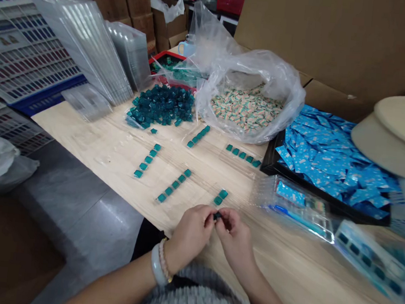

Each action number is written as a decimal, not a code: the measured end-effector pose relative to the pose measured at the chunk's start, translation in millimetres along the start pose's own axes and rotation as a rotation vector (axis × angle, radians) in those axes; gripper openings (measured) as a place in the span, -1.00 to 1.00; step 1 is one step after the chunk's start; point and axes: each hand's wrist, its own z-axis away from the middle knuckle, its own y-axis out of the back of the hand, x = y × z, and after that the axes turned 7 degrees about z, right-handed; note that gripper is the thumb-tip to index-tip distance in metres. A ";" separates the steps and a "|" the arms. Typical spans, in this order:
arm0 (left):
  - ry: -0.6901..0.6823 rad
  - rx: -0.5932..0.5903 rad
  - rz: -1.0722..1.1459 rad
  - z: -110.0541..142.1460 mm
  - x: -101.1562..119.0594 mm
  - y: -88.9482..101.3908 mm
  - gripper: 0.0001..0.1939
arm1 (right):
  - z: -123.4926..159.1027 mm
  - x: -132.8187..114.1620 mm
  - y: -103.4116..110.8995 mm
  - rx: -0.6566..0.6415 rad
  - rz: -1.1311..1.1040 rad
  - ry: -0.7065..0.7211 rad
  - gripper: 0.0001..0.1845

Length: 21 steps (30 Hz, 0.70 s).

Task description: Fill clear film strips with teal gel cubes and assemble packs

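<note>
Teal and glassy, a small dark teal square piece (217, 216) is pinched between both hands, just above a pale wood-grain tabletop (99, 147), with most of it hidden by the grip. The left hand (190, 232), wearing a white bangle and a beaded bracelet (158, 266), and the right hand (237, 239) are both closed in on it from either side, fingers curled. It looks light, hard and stiff, and its smooth faces may prove slippery, so a firm pinch across opposite edges seems the surest hold. Just ahead of the hands sit two matching teal square pieces (220, 197), and farther along lie short, straight rows of the same pieces (168, 191). Beyond them rises a loose heap of teal pieces (162, 104), glinting beside a crinkled clear plastic bag (277, 82) of pale wrapped pieces (245, 109). To the right, a black rectangular tray (313, 193) brims with glossy blue printed sachets (330, 159), while a clear plastic blister pack (294, 204) lies by its edge. Over on the left lean tall stacks of ribbed clear plastic trays (85, 50).
</note>
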 end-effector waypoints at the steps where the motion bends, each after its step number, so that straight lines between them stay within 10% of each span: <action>1: 0.002 0.010 -0.007 -0.6 -0.6 -0.4 -0.68 | -0.1 0.6 -0.4 -0.008 0.005 0.005 -0.82; 9: 0.042 -0.052 0.057 -4.1 -5.2 5.7 -0.76 | 2.3 3.2 2.1 -0.117 -0.059 0.062 -0.79; 16: 0.434 -0.319 0.692 -1.2 -12.6 10.9 -0.74 | 6.1 7.8 14.3 -0.248 -0.101 0.307 -0.79; 21: 0.537 -0.364 0.704 -2.3 -13.0 5.3 -0.63 | 0.8 16.4 14.6 -0.148 0.045 0.364 -0.80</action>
